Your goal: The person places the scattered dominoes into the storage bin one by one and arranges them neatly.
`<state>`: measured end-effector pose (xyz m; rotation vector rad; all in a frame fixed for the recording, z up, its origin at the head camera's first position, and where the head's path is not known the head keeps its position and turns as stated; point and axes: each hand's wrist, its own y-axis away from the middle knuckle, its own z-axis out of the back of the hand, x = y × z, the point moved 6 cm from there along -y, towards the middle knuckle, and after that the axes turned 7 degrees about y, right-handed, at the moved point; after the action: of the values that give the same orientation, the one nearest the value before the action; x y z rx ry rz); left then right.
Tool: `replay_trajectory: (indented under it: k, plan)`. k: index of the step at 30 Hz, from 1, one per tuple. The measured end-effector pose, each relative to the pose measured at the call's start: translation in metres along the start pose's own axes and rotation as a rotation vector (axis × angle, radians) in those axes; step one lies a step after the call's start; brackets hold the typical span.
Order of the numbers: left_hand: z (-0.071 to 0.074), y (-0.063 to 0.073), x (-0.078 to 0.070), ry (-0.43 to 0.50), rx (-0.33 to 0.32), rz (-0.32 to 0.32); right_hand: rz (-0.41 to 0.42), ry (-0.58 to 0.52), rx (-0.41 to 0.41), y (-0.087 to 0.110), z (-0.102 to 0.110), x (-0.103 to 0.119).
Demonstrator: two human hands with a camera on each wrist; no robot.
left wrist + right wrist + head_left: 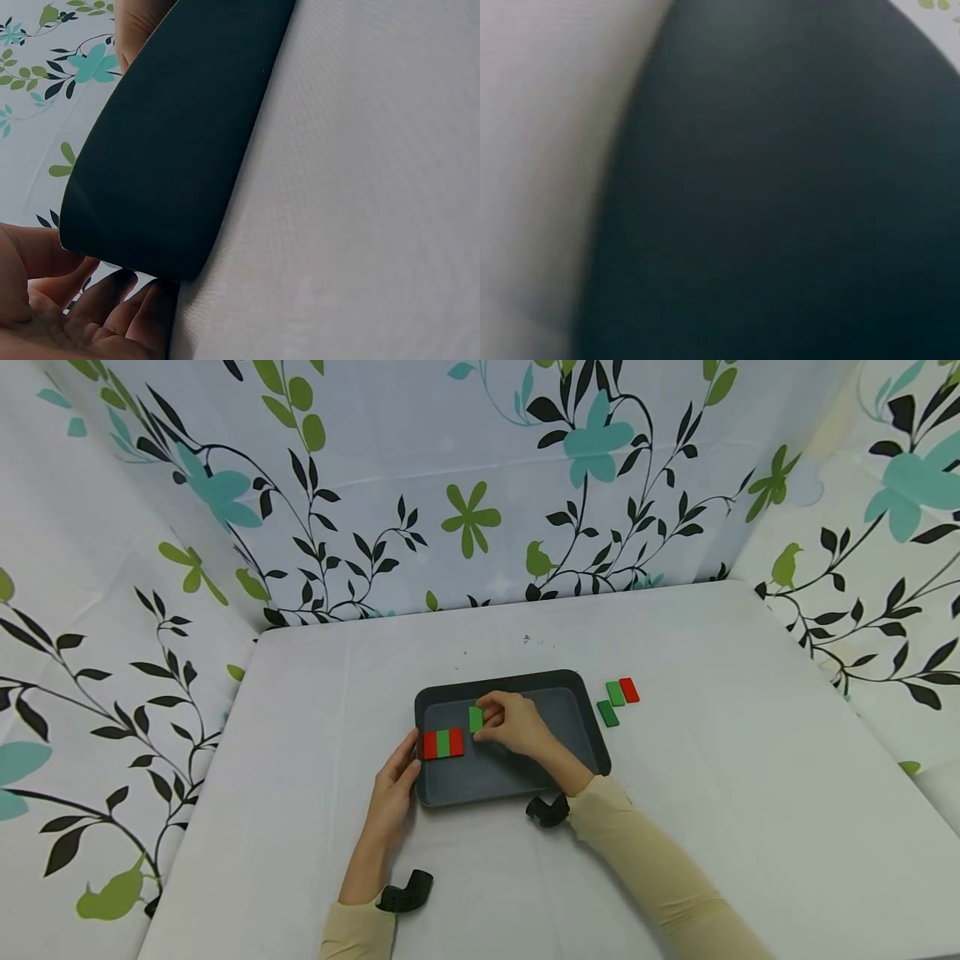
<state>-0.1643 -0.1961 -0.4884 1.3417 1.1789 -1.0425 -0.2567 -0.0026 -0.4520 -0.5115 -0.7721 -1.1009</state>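
My right hand [516,723] pinches a small green tile [476,719] between thumb and fingers, over the middle-left of the dark grey tray [517,781]. Left of it, a red tile [430,746], a green tile [443,743] and another red tile [457,742] lie side by side in the tray. My left hand [392,789] rests its thumb and fingertips against the outside of the tray's left wall. In the left wrist view, those fingers [112,304] touch the tray's end. Only the blurred tray [772,180] and cloth show in the right wrist view.
Right of the tray lie a green tile [615,693], a red tile [629,690] and a darker green tile [607,713] on the white-covered table [712,777]. Leaf-patterned curtains [420,468] enclose its back and sides. Black devices [405,892] sit at both wrists.
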Motion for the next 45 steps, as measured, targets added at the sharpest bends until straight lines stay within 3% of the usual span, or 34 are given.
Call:
replay_trajectory:
  k: [17, 33, 45]
  plan:
    - [-0.001, 0.000, 0.000, -0.001, 0.017, -0.020, 0.015, 0.089, 0.073, -0.001, -0.021, 0.001]
    - [-0.001, -0.001, 0.000, 0.004, 0.023, -0.028, 0.097, 0.178, 0.079, 0.001, -0.024, 0.006]
    - [0.000, 0.000, -0.001, -0.002, 0.019, -0.032, 0.084, 0.184, 0.089, -0.001, -0.025, 0.006]
